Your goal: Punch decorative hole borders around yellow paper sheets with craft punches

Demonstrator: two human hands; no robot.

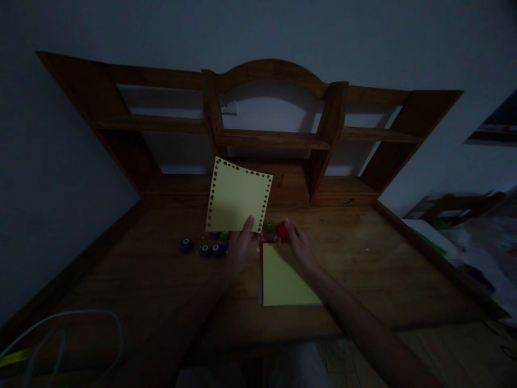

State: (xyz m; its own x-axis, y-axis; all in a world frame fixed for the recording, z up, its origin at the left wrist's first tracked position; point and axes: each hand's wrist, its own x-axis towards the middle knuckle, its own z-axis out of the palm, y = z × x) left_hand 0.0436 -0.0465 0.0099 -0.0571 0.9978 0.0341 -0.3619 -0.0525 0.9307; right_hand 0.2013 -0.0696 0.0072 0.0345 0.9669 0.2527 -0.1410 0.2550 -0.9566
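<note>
My left hand (241,241) pinches the lower edge of a yellow sheet of paper (240,196), held up and tilted above the desk. Small dark shapes, punched or printed, run along the sheet's left, top and right borders. Close to its lower right corner, my right hand (298,242) grips a small red craft punch (281,231). Below my right hand lies a stack of coloured paper (288,277), yellow on top. Several purple punches (186,246) sit left of my left hand, and a green punch (269,226) is between my hands. The sheet partly hides others.
A wooden desk (153,280) carries a shelf hutch (274,139) along its back. A white cable (117,318) loops at the front left. Small paper scraps lie on the desktop. To the right stand a wooden chair (464,205) and a pile of cloth or bags.
</note>
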